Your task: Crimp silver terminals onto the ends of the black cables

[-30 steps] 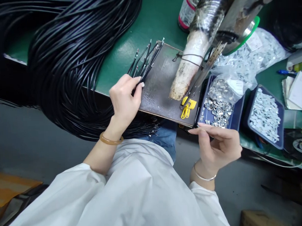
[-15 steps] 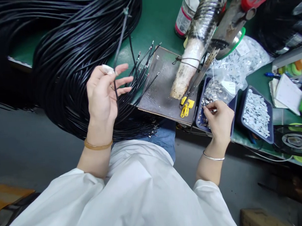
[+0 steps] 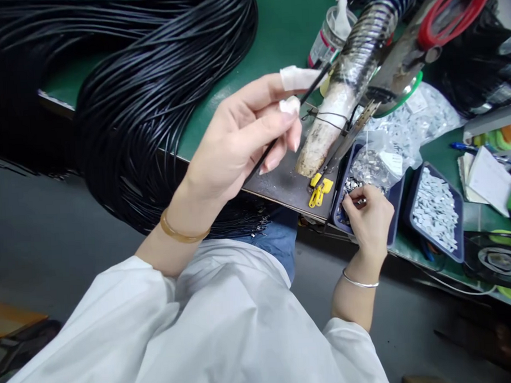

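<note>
Between thumb and fingers, my left hand pinches a black cable that slants up to the right, near the lower end of the duct. White tape wraps its thumb and index fingertips. My right hand is over a dark blue tray of small metal pieces, its thumb and index finger pinched together. Whatever those fingertips hold, if anything, is too small to make out. Below my left hand lies a dark board, and yellow clip-like pieces sit by the tray.
A thick bundle of black cables covers the bench's left side. A flexible duct slopes down at centre, with a jar behind it. Right of my right hand is a tray of pale pieces. Red-handled scissors stand at upper right.
My left hand has moved right across the board, bringing the black cable towards the duct; its fingers have closed more around it. My right hand stays at the metal-piece tray. The view has shifted slightly.
</note>
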